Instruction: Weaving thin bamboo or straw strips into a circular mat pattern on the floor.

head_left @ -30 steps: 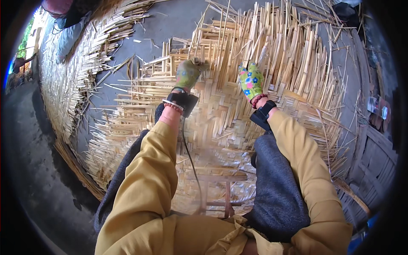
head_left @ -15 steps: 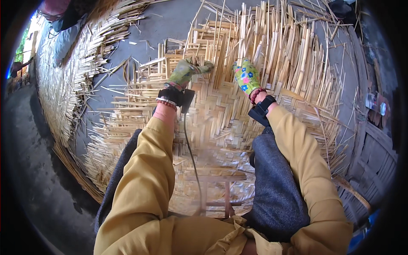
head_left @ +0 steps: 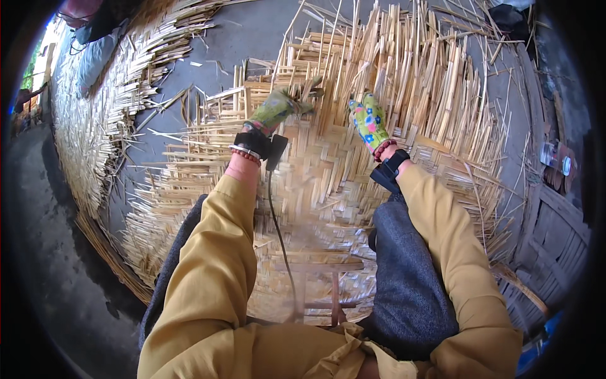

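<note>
Head view: gloved hands (head_left: 273, 110) (head_left: 369, 122) over zigzag-woven mat (head_left: 325, 155), flat strips (head_left: 435, 85).

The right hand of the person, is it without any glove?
No, the right hand wears a yellow-green glove with a flower pattern, which reaches down to the wrist.

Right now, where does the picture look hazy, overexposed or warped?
Head view: hazy smear over the middle of the woven mat; head view, upper left edge: washed out; head view, right side: slatted panel looks skewed by the fisheye.
</note>
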{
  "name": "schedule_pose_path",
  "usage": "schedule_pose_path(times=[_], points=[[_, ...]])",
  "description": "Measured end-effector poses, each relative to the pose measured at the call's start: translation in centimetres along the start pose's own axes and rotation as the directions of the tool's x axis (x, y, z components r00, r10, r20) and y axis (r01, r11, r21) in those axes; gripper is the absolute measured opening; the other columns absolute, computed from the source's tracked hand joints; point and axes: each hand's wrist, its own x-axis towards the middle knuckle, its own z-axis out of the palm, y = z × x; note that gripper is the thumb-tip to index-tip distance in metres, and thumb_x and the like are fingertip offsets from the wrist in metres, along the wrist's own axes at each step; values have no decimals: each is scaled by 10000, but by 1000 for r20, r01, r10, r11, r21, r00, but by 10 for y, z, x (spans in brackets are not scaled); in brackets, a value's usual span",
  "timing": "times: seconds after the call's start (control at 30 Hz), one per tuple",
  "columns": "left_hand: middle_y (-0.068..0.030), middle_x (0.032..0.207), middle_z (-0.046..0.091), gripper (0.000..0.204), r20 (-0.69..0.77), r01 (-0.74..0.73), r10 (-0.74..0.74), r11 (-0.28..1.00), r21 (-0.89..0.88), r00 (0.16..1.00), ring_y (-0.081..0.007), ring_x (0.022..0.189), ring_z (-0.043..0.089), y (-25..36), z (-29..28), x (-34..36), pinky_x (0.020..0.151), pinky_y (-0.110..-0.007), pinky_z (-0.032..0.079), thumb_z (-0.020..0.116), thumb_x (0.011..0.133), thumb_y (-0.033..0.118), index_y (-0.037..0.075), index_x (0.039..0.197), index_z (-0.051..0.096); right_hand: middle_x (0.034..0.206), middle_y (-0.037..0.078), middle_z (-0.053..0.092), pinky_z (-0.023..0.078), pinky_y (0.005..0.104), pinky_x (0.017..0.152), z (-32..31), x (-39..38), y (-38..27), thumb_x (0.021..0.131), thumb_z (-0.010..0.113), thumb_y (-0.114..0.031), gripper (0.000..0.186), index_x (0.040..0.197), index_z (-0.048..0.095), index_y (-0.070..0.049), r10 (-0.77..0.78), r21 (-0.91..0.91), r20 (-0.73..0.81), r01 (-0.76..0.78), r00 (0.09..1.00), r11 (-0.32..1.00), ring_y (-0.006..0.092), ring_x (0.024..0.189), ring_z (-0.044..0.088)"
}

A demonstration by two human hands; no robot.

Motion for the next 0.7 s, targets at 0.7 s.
schedule_pose_path(times=[0.7], points=[[-61,711,636,310,22,230,-232,970,73,972,-100,610,509,68,0,-10,617,-272,430,696,700,278,-3,817,641,841,14,511,429,239,630,-48,40,-25,860,404,-83,114,956,466,-90,165,-923,267,203,949,326,104,744,508]])
